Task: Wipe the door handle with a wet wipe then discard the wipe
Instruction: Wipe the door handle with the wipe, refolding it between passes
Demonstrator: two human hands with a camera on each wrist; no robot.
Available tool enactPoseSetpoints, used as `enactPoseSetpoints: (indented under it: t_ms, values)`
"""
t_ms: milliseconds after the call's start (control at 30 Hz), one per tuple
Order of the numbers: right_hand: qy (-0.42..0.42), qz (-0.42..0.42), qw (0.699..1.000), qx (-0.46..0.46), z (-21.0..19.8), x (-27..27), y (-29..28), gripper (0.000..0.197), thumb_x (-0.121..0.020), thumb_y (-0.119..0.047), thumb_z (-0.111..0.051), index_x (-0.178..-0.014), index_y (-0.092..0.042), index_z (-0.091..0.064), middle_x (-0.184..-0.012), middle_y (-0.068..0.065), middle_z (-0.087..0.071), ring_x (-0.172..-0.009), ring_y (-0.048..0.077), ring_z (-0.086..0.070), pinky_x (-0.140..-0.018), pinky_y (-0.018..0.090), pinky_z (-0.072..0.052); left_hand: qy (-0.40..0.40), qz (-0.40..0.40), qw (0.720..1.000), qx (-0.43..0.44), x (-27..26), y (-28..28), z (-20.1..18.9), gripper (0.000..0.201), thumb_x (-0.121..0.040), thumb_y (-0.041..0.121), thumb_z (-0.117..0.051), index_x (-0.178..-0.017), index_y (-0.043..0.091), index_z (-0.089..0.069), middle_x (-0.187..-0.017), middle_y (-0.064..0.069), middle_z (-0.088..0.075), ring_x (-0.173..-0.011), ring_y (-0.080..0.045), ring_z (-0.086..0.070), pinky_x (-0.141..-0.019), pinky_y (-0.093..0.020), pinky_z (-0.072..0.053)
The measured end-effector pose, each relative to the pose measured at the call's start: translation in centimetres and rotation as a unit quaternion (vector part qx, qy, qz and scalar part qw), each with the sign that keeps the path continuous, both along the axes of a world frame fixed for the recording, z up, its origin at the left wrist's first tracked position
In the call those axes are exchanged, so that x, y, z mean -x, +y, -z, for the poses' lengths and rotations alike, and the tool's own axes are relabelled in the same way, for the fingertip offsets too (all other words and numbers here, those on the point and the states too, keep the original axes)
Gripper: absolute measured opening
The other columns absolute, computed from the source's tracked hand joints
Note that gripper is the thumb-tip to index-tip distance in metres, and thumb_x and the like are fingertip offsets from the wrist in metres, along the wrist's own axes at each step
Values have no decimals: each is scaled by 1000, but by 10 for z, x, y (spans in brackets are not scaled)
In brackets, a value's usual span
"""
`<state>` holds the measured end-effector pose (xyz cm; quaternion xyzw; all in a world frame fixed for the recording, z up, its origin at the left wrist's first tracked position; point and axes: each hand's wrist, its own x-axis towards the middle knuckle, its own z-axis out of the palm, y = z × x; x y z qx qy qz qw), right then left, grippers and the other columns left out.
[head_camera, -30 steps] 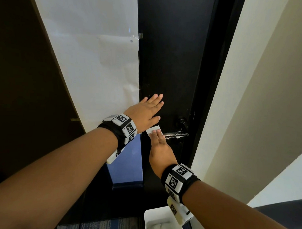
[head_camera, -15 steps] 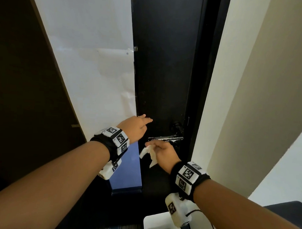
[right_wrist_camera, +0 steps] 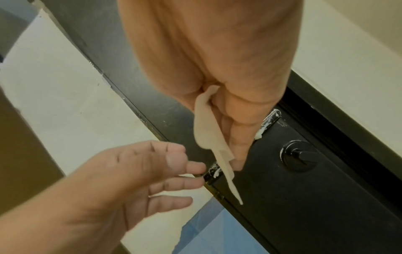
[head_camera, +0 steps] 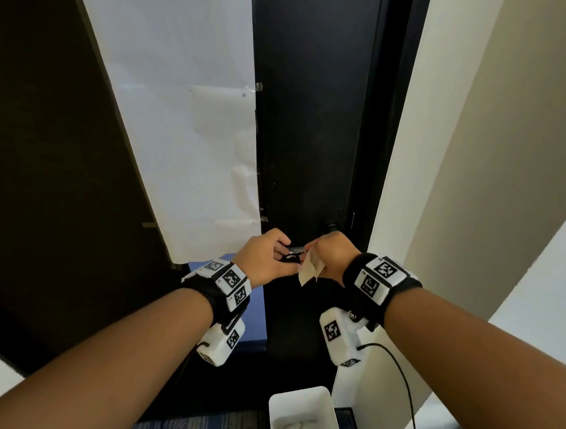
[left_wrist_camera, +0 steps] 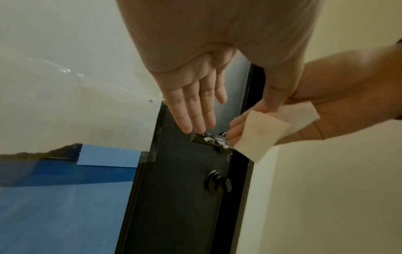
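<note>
A dark, matte black door (head_camera: 310,135) stands in a narrow doorway between a cream wall on the right and a large sheet of white paper (head_camera: 182,114) taped over a panel on the left.

The right hand (head_camera: 330,259) is curled at the door's short chrome lever handle (head_camera: 296,249), pinching a pale, thin rectangular wet wipe (head_camera: 310,271) between thumb and fingers; most of the wipe hangs loose below the knuckles, beside the handle more than around it. The left hand (head_camera: 265,258) holds nothing: its fingers are fairly straight and loosely spread, the tips touching or just reaching the free end of the handle. A round black thumb-turn lock (left_wrist_camera: 217,182) sits below the handle in the left wrist view. On the floor beneath, a square white bin (head_camera: 302,414) holds crumpled white material.

Wiping looks under way, not finished: white smears show along the handle in both wrist views, so more passes seem needed, and discarding into the bin is left.

The right hand covers much of the handle, so how far the wipe presses on the metal cannot be told. The bin is cut off at the frame's lower edge, and its contents are too blurred to identify.
</note>
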<state>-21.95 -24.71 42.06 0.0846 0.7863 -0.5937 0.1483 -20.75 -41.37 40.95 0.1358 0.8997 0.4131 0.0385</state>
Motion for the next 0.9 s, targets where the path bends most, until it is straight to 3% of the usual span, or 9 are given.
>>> enactPoseSetpoints:
  t_ms: [33, 100, 167, 233, 367, 500, 667, 800, 900]
  values:
    - [-6, 4, 1000, 14, -2, 0, 1, 15, -89, 1, -48, -90, -3, -62, -90, 10, -59, -92, 27, -59, -93, 47, -54, 5, 1, 1000, -12, -4, 1, 4, 56, -66, 34, -82, -112, 18, -54, -110, -2, -65, -101, -15, -63, -91, -37, -53]
    - [-12, 21, 999, 31, -4, -1, 1, 28, -90, 0, -46, -115, 6, -58, -96, 13, -58, -91, 27, -59, -84, 43, -56, 17, 3, 1000, -20, -10, 4, 10, 50, -63, 34, -84, -101, 19, -55, -104, 1, -64, -98, -14, -63, -85, -36, -55]
    - [-24, 38, 997, 57, -7, -5, -1, 35, -91, 0, -45, -124, 8, -52, -96, 13, -58, -90, 27, -60, -76, 38, -56, 31, 1, 999, -15, -14, 6, 14, 48, -61, 36, -85, -96, 20, -56, -100, 4, -64, -94, -11, -63, -83, -35, -55]
    - [-41, 60, 994, 86, -7, -6, -3, 39, -90, -2, -45, -128, 7, -50, -102, 15, -58, -93, 28, -61, -78, 38, -56, 49, 2, 999, -8, -17, 8, 17, 46, -60, 37, -84, -92, 22, -57, -97, 5, -64, -91, -10, -62, -82, -35, -55]
    - [-101, 86, 985, 114, -13, -7, -2, 31, -94, -6, -47, -123, 3, -54, -107, 19, -58, -116, 34, -59, -101, 44, -48, 92, 17, 996, 6, -20, 10, 20, 32, -68, 26, -81, -92, 19, -61, -98, 1, -65, -89, -12, -62, -81, -36, -56]
    - [-93, 85, 987, 102, -14, -11, -1, 34, -94, -8, -50, -126, 5, -51, -127, 25, -56, -122, 38, -54, -106, 49, -42, 119, -2, 993, 0, -17, 9, 17, 8, -83, 14, -66, -91, 13, -67, -90, -5, -69, -80, -15, -67, -77, -39, -58]
    - [-64, 66, 994, 52, -9, -11, 6, 33, -88, -14, -60, -118, 0, -61, -114, 21, -64, -110, 39, -61, -101, 49, -47, 107, -67, 992, -19, -11, 11, 10, 10, -83, 12, -64, -77, 5, -65, -70, -11, -66, -69, -25, -63, -71, -35, -52]
    - [-48, 54, 996, 44, -4, -13, 5, 24, -92, -13, -55, -111, 0, -62, -107, 20, -60, -111, 38, -57, -101, 44, -45, 97, -107, 988, -56, -8, 21, 8, 13, -81, 14, -65, -69, 9, -65, -61, 0, -60, -64, -19, -60, -71, -37, -54]
    - [-53, 80, 992, 80, -4, -11, 0, 27, -93, -15, -52, -115, -1, -58, -118, 21, -61, -111, 38, -58, -101, 47, -46, 106, -97, 988, -59, -13, 34, 7, 13, -81, 14, -65, -69, 11, -67, -62, 1, -62, -64, -17, -61, -69, -35, -54]
